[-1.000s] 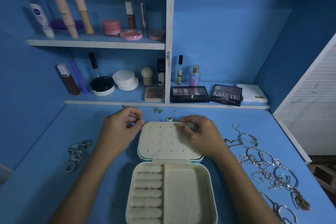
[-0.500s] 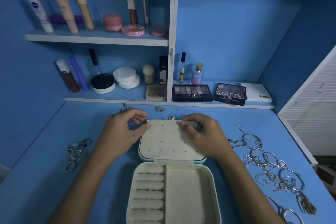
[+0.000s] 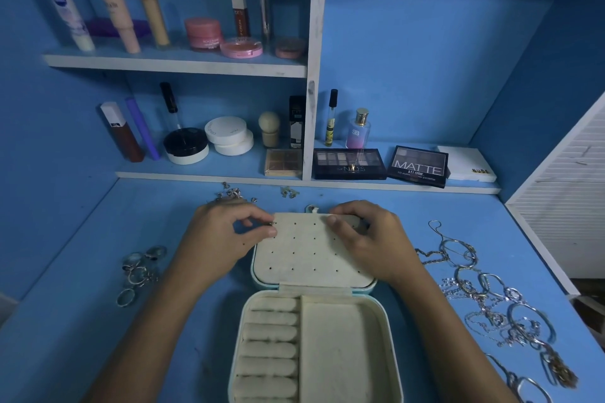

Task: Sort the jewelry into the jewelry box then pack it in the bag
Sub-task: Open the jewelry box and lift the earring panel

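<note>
- I see the jewelry box (image 3: 314, 321) lying open at the 6 o'clock middle of the blue tabletop (image 3: 82, 321), its pale lid (image 3: 311, 252) folded back flat toward 12 o'clock.
- The lid's inside is a panel dotted with rows of small holes; the base nearer me has padded ring rolls (image 3: 270, 350) on its 9 o'clock side and a plain tray compartment (image 3: 340, 353) on its 3 o'clock side.
- My left hand (image 3: 216, 239) sits at the lid's 10 o'clock corner, thumb and forefinger pinched on a tiny earring (image 3: 271, 223) right at the first hole of the top row.
- My right hand (image 3: 370, 239) rests on the lid's 2 o'clock corner, fingers curled over the far edge and thumb pressed on the panel, gripping the lid.
- A cluster of rings (image 3: 140, 268) lies at 9 o'clock of the box, well apart from it.
- A tangle of silver necklaces and bracelets (image 3: 484, 298) spreads along the 3 o'clock side of the tabletop, running toward 5 o'clock.
- More small earrings (image 3: 234, 193) lie scattered at 11 o'clock, just beyond my left hand, with another few pieces (image 3: 289, 192) near 12 o'clock.
- Behind, at 12 o'clock, a low shelf (image 3: 327, 181) carries eyeshadow palettes (image 3: 415, 165), compacts and bottles; an upper shelf (image 3: 176, 65) at 11 o'clock holds tubes and pink jars.
- I cannot see any bag.
</note>
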`<state>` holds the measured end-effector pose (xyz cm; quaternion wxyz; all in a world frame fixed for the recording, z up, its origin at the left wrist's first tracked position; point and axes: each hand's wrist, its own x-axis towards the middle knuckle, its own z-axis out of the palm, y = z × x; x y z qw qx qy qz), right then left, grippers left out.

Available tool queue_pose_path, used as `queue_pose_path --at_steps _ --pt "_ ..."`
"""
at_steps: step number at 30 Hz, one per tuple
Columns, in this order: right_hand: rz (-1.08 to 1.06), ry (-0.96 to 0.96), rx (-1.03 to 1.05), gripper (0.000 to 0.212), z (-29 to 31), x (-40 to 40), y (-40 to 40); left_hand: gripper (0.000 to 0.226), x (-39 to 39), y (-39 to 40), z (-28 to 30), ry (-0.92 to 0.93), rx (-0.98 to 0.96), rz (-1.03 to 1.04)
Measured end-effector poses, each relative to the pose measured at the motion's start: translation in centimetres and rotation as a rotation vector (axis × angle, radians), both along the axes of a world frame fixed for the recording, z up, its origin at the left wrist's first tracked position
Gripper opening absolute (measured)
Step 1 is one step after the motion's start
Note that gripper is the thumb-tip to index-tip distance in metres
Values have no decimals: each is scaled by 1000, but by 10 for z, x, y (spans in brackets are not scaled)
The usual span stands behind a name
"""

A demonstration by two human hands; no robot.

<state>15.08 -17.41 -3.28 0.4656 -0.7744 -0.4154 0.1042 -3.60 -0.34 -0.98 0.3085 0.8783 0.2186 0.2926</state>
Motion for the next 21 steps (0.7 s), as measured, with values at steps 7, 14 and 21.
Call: queue_pose_path --at_steps 7,14,21 --pt "6 2 18 7 1 0 0 19 4 -1 -2 -52 28 -37" --pt "6 10 22 6 2 -1 0 27 7 0 -7 -33 74 -37" --pt "4 7 12 8 1 0 0 14 9 0 -13 -40 47 -28"
